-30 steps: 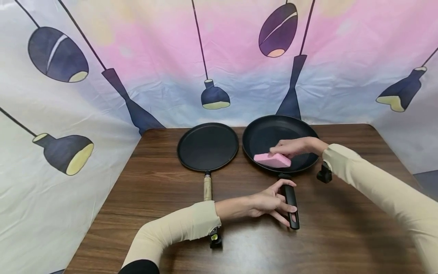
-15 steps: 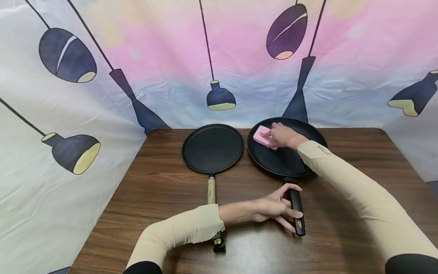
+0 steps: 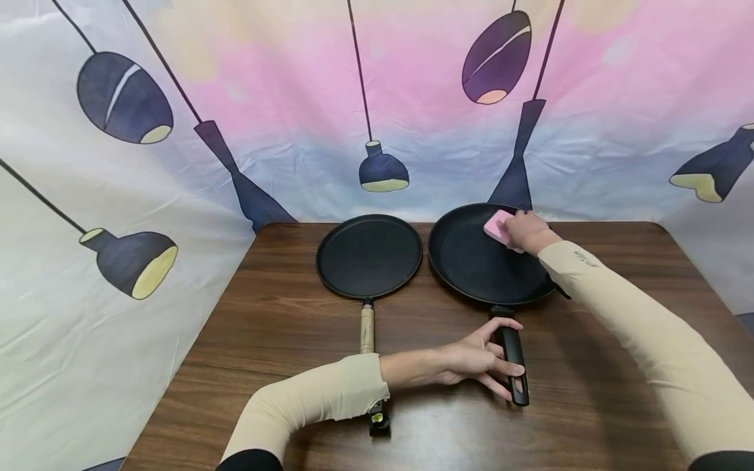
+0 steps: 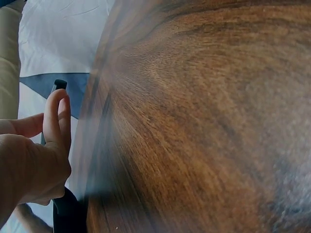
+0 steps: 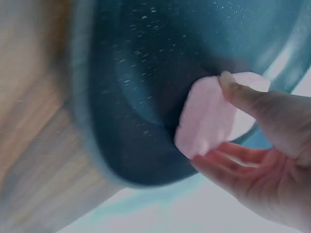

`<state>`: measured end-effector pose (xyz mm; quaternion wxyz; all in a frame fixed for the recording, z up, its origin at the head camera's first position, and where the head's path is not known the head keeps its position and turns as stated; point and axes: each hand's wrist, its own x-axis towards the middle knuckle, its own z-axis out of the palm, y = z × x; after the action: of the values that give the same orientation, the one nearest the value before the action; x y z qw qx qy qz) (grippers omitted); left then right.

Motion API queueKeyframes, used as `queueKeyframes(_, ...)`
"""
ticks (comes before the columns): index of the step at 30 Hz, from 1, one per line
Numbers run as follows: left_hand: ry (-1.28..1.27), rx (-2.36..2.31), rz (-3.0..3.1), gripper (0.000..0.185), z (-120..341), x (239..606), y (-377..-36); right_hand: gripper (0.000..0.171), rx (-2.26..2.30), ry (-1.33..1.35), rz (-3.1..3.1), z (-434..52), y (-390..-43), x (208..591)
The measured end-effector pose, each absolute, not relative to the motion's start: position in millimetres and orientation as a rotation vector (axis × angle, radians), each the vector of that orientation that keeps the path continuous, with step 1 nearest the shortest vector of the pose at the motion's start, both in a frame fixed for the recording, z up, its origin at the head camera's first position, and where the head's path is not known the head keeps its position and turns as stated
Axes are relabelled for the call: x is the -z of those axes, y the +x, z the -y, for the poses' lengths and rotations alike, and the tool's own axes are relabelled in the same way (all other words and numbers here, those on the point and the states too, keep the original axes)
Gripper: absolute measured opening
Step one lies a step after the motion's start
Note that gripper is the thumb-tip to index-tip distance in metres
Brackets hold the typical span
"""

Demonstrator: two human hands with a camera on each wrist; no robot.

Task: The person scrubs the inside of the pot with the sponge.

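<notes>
Pinching a pink sponge (image 3: 497,227) in the right hand (image 3: 524,230) against the far inner wall of the deep black pan (image 3: 471,268), steadying that pan's black handle (image 3: 514,363) under the left hand (image 3: 474,360), fingers seemingly curled round it, flat griddle pan (image 3: 369,255) just beyond the left hand.

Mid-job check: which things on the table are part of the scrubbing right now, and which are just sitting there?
In use:
- pink rectangular sponge, gripped by the right hand
- deep black frying pan, sponge at its far rim
- its black handle, held by the left hand

Lying about:
- flat black griddle pan with wooden handle, untouched
- brown wooden table
</notes>
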<state>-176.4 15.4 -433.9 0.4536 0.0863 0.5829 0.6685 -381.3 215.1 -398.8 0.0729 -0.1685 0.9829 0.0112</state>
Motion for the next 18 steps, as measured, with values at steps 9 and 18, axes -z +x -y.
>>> queueKeyframes(9,0.196,-1.661,-1.415,0.069,-19.9,434.9,-177.6,0.053,0.142,-0.485,-2.729,-234.6,-354.0,386.5)
queueKeyframes(18,0.180,-1.658,-1.409,0.068,-24.1,434.5,-178.4,0.052,0.116,-0.782,-2.746,-226.8,-310.3,391.2)
